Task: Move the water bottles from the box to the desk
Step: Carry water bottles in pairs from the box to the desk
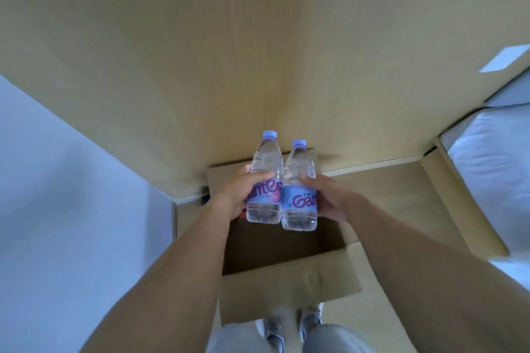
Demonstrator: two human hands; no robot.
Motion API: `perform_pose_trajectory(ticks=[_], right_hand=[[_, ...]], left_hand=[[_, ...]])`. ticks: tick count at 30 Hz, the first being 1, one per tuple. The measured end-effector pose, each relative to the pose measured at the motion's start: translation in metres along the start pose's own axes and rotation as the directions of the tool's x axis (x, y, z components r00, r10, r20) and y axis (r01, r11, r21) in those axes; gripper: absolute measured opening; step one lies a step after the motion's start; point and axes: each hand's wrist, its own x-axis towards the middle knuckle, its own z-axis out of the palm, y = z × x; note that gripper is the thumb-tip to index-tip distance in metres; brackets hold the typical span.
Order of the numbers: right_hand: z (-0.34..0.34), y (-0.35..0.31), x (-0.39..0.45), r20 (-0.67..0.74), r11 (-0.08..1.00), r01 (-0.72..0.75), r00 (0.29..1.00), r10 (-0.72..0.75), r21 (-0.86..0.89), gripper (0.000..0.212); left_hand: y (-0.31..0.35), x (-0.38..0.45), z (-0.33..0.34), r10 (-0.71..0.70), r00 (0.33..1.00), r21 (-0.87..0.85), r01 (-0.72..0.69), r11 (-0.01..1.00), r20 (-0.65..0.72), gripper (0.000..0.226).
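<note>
My left hand [243,195] grips one water bottle [265,180], my right hand [327,198] the other bottle [299,189], both upright and touching above the open box [286,281]. I should carry them forward level, clear the surface [258,51] edge, then set both bases flat before letting go.

The left bottle [265,178] carries a light-blue label with red lettering that reads "Gante", partly covered by fingers. The right bottle [300,186] shows "Gan" in the same lettering; smaller print is unreadable.
</note>
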Motion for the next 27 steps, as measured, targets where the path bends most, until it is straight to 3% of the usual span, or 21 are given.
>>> perform_pose_trajectory(ticks=[7, 11, 15, 23, 27], right_hand=[[-0.03, -0.013, -0.07, -0.151, 0.986, 0.12, 0.983, -0.102, 0.114, 0.054], [-0.066, -0.004, -0.12, -0.314, 0.972, 0.183, 0.941, -0.129, 0.15, 0.067], [-0.113, 0.019, -0.178, -0.433, 0.942, 0.252, 0.891, -0.136, 0.221, 0.051], [-0.207, 0.114, -0.329, -0.644, 0.879, 0.384, 0.755, -0.122, 0.284, 0.037], [-0.244, 0.177, -0.408, -0.742, 0.836, 0.446, 0.666, -0.072, 0.319, 0.032]], left_hand=[[0.029, -0.015, 0.062, 0.02, 0.991, 0.069, -0.029, 0.997, 0.13, 0.041], [0.027, -0.027, 0.12, 0.013, 0.97, 0.164, -0.054, 0.985, 0.243, 0.056], [0.013, -0.041, 0.192, -0.021, 0.946, 0.242, -0.061, 0.968, 0.323, 0.07], [-0.061, -0.102, 0.362, -0.105, 0.858, 0.393, -0.119, 0.912, 0.503, 0.032], [-0.112, -0.142, 0.443, -0.204, 0.763, 0.483, -0.158, 0.861, 0.613, 0.026]])
